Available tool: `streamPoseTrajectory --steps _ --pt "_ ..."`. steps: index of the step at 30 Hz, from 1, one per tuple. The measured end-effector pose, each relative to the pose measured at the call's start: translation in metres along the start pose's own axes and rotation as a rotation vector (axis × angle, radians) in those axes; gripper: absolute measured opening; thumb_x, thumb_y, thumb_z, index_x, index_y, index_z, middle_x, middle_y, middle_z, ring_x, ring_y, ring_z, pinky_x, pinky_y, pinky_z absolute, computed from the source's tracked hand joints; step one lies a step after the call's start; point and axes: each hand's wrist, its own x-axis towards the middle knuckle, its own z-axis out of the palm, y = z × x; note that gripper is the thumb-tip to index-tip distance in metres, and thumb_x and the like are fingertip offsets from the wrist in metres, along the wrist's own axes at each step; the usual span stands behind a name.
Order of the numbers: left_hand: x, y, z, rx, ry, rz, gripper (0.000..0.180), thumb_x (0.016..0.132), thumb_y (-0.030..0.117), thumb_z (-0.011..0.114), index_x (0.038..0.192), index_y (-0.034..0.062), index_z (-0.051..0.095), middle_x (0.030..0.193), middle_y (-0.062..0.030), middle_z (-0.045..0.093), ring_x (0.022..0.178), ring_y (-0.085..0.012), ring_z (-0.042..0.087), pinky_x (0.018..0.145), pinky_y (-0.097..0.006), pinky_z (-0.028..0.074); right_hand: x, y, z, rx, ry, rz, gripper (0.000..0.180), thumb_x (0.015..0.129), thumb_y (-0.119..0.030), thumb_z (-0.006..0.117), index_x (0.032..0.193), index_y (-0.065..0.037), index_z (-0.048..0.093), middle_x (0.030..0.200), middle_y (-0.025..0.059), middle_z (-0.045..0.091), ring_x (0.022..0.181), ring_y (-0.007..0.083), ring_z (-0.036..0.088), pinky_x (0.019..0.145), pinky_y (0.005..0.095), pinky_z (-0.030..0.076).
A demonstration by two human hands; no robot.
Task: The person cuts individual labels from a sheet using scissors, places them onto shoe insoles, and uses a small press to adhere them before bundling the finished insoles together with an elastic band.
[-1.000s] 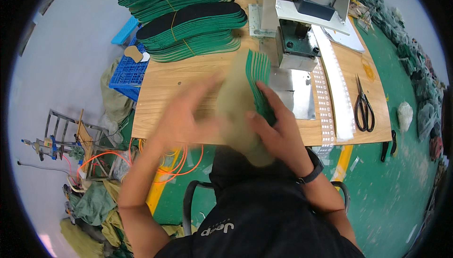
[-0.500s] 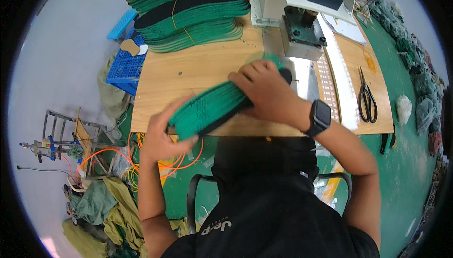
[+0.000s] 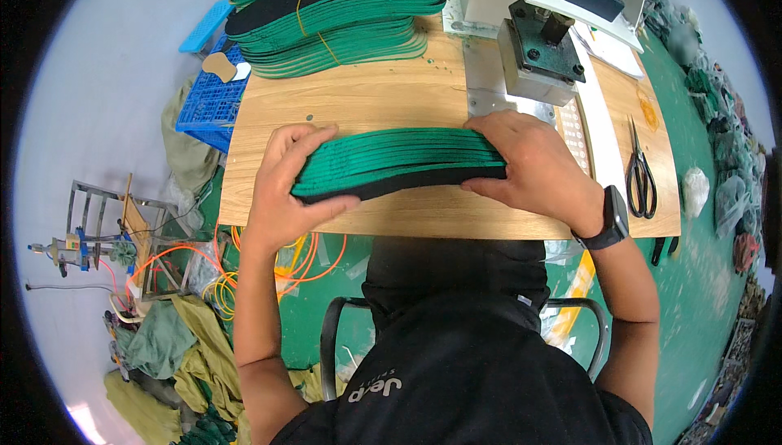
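A stack of green insoles with a black face (image 3: 399,158) is held level above the near part of the wooden table (image 3: 358,95). My left hand (image 3: 285,178) grips its left end, with the thumb below and the fingers above. At the other end my right hand (image 3: 538,160) clasps the stack the same way, a dark watch on that wrist. The insoles lie on edge, pressed together and slightly bowed. Farther back on the left are bundled stacks of similar insoles (image 3: 334,5), tied with thin yellow bands.
A press machine with a dark metal block (image 3: 542,46) stands at the back right. Black scissors (image 3: 641,172) lie on the right side of the table. Left of the table are a blue crate (image 3: 208,115) and orange hoses (image 3: 309,270) on the green floor.
The insole stack has turned from a slant to nearly level. My right hand has moved right and down to its end, and my left hand has risen slightly.
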Motion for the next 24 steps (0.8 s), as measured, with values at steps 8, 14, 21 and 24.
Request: streamPoseTrajectory --steps 8,14,21,24 --pt "-0.004 -0.005 0.003 -0.074 -0.073 -0.086 0.083 0.058 0.020 0.080 0.131 -0.0002 0.046 0.122 -0.0187 0.053 0.110 -0.0320 0.053 0.097 -0.039 0.039 -0.020 0.007 0.015 0.056 0.228 0.026 0.061 0.061 -0.025 0.083 0.112 -0.004 0.056 0.098 0.0166 0.056 0.087 0.0358 0.056 0.073 0.0388 0.047" --pt "-0.006 0.004 0.029 -0.001 0.199 0.100 0.079 0.058 0.025 0.081 0.125 -0.0031 0.051 0.119 -0.0191 0.052 0.110 -0.0297 0.051 0.094 -0.037 0.039 -0.033 0.016 0.017 0.106 0.328 0.080 0.063 0.066 -0.030 0.079 0.116 -0.001 0.052 0.104 0.0180 0.055 0.094 0.0366 0.054 0.082 0.0399 0.046" --pt "-0.012 0.001 0.023 -0.076 0.154 0.045 0.079 0.055 0.019 0.082 0.125 -0.0035 0.051 0.114 -0.0167 0.051 0.105 -0.0286 0.051 0.093 -0.037 0.039 -0.052 0.019 0.018 0.316 0.333 0.078 0.073 0.062 -0.018 0.083 0.122 0.001 0.046 0.108 0.0196 0.052 0.100 0.0367 0.052 0.086 0.0393 0.044" --pt "-0.010 0.006 0.034 -0.122 0.226 0.089 0.078 0.051 0.017 0.084 0.121 -0.0023 0.054 0.115 -0.0159 0.048 0.106 -0.0276 0.049 0.093 -0.037 0.039 -0.063 0.023 0.022 0.366 0.384 0.086 0.075 0.059 -0.015 0.086 0.122 -0.003 0.047 0.113 0.0152 0.050 0.101 0.0300 0.054 0.086 0.0347 0.044"
